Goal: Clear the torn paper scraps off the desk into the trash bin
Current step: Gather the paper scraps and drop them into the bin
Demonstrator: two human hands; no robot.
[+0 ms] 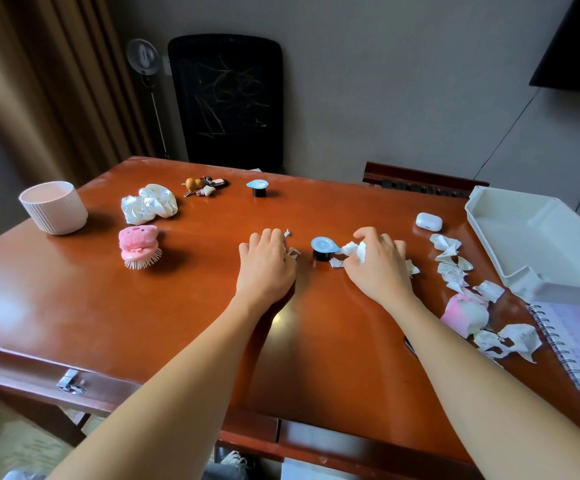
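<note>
Torn white paper scraps lie on the red-brown desk. My left hand rests palm down mid-desk, its curled fingers gathering small scraps. My right hand grips a bunch of crumpled scraps beside a black cup with a blue lid. More scraps trail down the right side to a pink-and-white torn piece and a larger scrap pile. A pale pink ribbed bin stands at the desk's far left corner.
A pink hairbrush, white scrunchie, keys, second lidded cup and earbud case sit on the desk. A white tray and spiral notebook lie at right. A black chair stands behind.
</note>
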